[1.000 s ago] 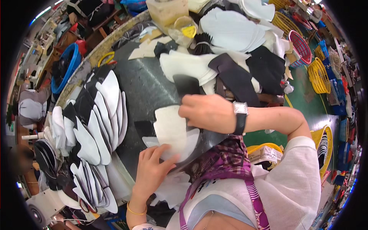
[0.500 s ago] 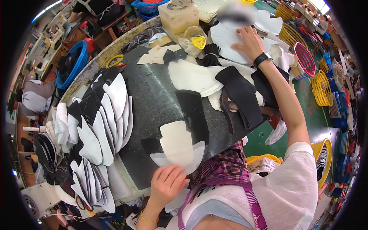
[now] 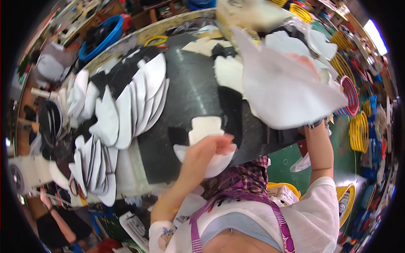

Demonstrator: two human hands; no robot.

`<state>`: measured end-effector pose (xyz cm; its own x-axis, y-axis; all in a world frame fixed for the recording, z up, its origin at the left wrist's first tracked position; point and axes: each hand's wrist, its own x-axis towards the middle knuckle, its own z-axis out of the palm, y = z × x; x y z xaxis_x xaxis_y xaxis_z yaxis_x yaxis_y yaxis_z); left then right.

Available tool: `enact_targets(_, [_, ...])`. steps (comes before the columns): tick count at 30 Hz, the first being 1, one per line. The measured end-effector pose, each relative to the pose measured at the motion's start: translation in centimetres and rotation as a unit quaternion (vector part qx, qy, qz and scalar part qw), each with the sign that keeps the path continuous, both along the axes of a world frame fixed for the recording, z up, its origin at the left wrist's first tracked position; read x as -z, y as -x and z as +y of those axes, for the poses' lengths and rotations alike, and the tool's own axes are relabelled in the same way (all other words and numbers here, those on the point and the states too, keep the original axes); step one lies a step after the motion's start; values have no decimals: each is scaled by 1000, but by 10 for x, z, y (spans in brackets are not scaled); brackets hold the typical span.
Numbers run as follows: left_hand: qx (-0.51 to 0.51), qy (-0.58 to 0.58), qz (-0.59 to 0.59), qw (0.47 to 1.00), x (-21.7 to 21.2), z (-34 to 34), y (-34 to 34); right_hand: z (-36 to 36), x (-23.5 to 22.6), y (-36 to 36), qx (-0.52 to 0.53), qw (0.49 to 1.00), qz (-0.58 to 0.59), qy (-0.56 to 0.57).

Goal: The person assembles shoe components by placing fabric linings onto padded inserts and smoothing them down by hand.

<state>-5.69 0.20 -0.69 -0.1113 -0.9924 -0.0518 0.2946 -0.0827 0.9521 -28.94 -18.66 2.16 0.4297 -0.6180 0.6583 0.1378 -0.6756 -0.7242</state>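
Note:
A large white fabric cut-out piece (image 3: 287, 90) is lifted over the right of the dark work surface, smeared by motion. My right hand (image 3: 304, 63) is closed on its upper part, mostly hidden by it. Over the lower middle of the work surface, my left hand (image 3: 207, 148) has loosely bent fingers, somewhat blurred, with nothing visible in them. It hovers over or touches a cream cut-out piece (image 3: 205, 125); contact is unclear. Beneath that hand, a white curved piece (image 3: 219, 165) shows at the near edge, and a black piece (image 3: 230, 105) lies beside the cream one.
Overlapping white pieces (image 3: 143, 99) fan out along the left of the dark work surface (image 3: 185, 80). More white pieces (image 3: 287, 44) are piled at the far right. A yellow ring (image 3: 156, 41) lies near the far edge. Blue (image 3: 103, 40) and yellow baskets (image 3: 358, 133) stand around the table.
My right hand has lifted a white piece off the far-right pile and brought it nearer. My left hand has moved up over the cream piece, and the view has shifted.

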Motion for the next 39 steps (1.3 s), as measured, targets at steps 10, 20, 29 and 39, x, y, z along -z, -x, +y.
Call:
enact_targets(10, [-33, 11, 256, 966, -17, 9, -3, 42, 2, -46, 17, 984, 159, 77])
enact_targets(20, [-273, 175, -221, 920, -28, 21, 2, 116, -48, -90, -113, 969, 217, -32])
enact_targets(29, [-206, 66, -80, 973, -22, 94, -9, 73, -28, -118, 57, 980, 190, 3])
enact_targets(39, [37, -215, -145, 965, -5, 171, -82, 104, -74, -115, -80, 913, 229, 328])
